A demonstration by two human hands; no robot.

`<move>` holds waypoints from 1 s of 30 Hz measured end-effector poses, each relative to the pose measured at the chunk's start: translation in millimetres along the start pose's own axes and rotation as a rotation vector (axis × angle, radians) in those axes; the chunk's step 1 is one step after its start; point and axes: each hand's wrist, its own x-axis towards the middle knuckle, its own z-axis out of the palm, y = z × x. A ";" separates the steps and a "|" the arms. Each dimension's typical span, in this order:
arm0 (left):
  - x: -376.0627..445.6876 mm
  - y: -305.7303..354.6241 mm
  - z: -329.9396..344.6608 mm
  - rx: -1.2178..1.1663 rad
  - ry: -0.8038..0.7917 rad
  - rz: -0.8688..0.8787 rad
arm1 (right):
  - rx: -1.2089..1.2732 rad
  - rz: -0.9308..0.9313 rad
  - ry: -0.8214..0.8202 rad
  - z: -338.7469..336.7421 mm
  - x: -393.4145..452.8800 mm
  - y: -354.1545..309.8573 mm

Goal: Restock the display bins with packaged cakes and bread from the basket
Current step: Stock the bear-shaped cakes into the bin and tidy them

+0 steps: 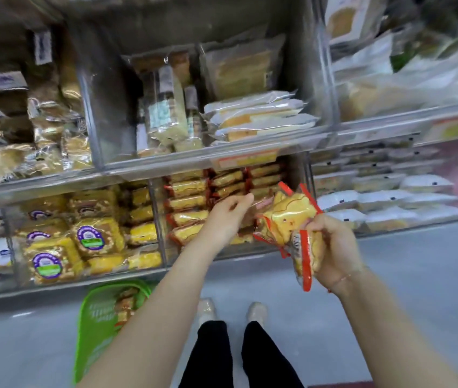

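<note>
Right hand (331, 247) grips cake packets (292, 219); left hand (227, 214), seemingly loose-fingered, reaches the bin (222, 197).

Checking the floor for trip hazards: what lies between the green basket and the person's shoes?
In the head view, only bare grey floor shows between the green basket and the shoes; the person's left forearm crosses over that stretch and hides part of it.

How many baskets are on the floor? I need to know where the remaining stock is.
1. A green basket sits on the floor at the lower left, below the display bins, partly hidden behind the left forearm. Some packaged cakes show inside it; more may be hidden.
</note>
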 end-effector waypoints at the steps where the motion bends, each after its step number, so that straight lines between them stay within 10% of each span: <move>1: -2.2 0.4 -1.3 -0.054 -0.043 0.001 | 0.003 0.008 -0.025 0.4 2.4 2.0; 11: -26.5 -20.0 -26.6 -0.256 -0.070 -0.007 | -0.118 0.024 -0.136 11.2 12.9 15.3; 20: -47.5 -40.4 -99.9 -0.036 0.058 0.031 | -0.434 -0.143 0.235 20.3 42.4 28.1; 26: -45.1 -58.5 -117.4 0.026 0.057 0.139 | -1.002 -0.377 0.487 34.4 73.4 45.0; 30: -41.7 -71.0 -109.8 -0.185 0.053 0.125 | -1.428 -0.970 0.583 52.6 52.6 76.3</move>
